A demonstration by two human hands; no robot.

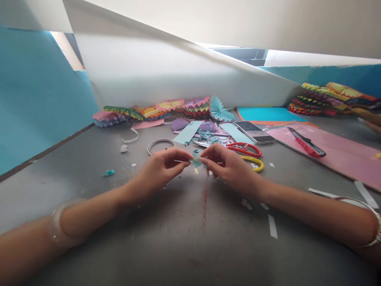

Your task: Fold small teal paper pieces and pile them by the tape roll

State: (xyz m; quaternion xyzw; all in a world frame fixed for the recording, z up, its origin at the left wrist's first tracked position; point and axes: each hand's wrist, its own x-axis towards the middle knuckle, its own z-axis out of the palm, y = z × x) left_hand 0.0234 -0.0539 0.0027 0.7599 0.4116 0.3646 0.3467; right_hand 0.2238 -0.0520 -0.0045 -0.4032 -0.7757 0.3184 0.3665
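The scrap of pale blue paper (pixel 195 161) pinched between the left hand (pixel 159 171) and right hand (pixel 229 169) is mostly hidden by the fingertips, so its shape cannot be told. The tangle of cut bits (pixel 208 137) at the far side of the bench (pixel 74 186) is too small to sort piece by piece (so is the tiny teal piece (pixel 109 172) to the left). At the far right, the picture's edge cuts off the stack of folded paper fans (pixel 327 97) and a blurred skin-toned shape (pixel 373 126).

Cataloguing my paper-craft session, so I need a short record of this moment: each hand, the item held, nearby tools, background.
left hand: pinching a light-blue paper piece
right hand: pinching the same piece
nearby tools: red-handled scissors
background: folded paper fans
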